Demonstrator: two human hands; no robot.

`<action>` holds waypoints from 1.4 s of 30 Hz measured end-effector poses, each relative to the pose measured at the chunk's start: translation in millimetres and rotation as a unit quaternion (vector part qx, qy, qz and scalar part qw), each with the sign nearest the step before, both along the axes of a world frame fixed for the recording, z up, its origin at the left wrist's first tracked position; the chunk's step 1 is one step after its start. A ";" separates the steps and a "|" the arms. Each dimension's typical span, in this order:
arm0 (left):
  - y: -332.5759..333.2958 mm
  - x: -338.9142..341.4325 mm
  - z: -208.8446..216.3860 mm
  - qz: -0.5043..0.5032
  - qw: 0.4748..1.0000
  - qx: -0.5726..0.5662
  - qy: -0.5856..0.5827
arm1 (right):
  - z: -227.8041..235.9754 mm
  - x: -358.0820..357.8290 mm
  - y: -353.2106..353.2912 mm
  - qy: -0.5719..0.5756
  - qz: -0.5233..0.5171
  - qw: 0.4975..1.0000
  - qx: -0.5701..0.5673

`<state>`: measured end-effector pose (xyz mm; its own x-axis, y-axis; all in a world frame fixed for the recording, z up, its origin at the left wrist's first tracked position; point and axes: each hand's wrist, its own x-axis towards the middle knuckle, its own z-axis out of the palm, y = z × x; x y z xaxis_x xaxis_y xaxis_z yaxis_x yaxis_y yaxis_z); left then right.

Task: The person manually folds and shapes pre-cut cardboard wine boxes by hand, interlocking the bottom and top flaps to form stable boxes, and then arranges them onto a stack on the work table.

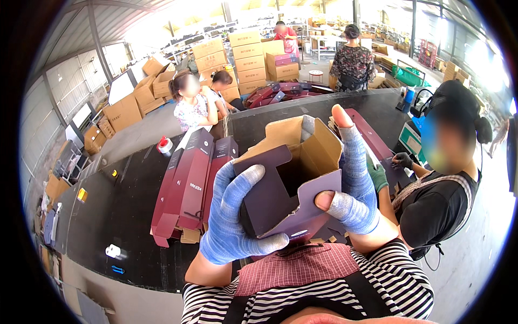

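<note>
Close in front of me, a dark purple cardboard box [267, 200] is held between my two hands, its open end facing up toward me. The flaps stand out around the opening and show bare brown cardboard inside. My left hand [226, 229], in a blue knitted glove with pale fingertips, grips the left side and lower edge of the box. On the other side, my right hand [356, 208] wears a similar glove with bare thumb and finger tips; its thumb presses the near right panel. The far fingers of both hands are partly hidden behind the box.
Long maroon boxes [189, 183] lie on the black table [124, 216] to the left. A tape roll [164, 144], a white roll [113, 251] and a blue cutter [117, 269] lie there too. A co-worker [445, 200] stands close on the right; others sit across the table.
</note>
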<state>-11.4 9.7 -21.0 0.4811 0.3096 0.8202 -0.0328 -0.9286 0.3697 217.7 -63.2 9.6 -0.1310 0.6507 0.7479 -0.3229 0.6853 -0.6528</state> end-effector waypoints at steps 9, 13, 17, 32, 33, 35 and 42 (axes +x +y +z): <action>-0.5 2.5 9.4 0.033 0.995 0.090 -0.016 | 12.6 -2.2 -7.1 -0.015 0.014 0.998 -0.058; -5.2 5.6 18.0 0.018 0.992 0.120 -0.021 | 14.8 -1.4 -7.2 -0.024 0.014 0.999 -0.045; -3.9 6.0 14.5 0.031 0.992 0.123 -0.007 | 28.0 -14.5 -11.5 0.060 -0.005 0.988 -0.143; -2.2 4.3 17.0 0.037 0.991 0.126 0.013 | 14.6 -5.3 12.4 0.123 -0.108 0.971 -0.175; -2.6 3.6 17.3 0.040 0.991 0.126 0.016 | 10.4 -4.6 10.8 0.146 -0.105 0.968 -0.174; 1.3 6.6 19.1 0.032 0.990 0.135 0.011 | 4.6 -3.5 8.1 0.193 -0.080 0.962 -0.175; -3.3 18.7 17.0 -0.003 0.981 0.179 -0.075 | 0.4 -4.2 15.4 0.206 -0.058 0.969 -0.126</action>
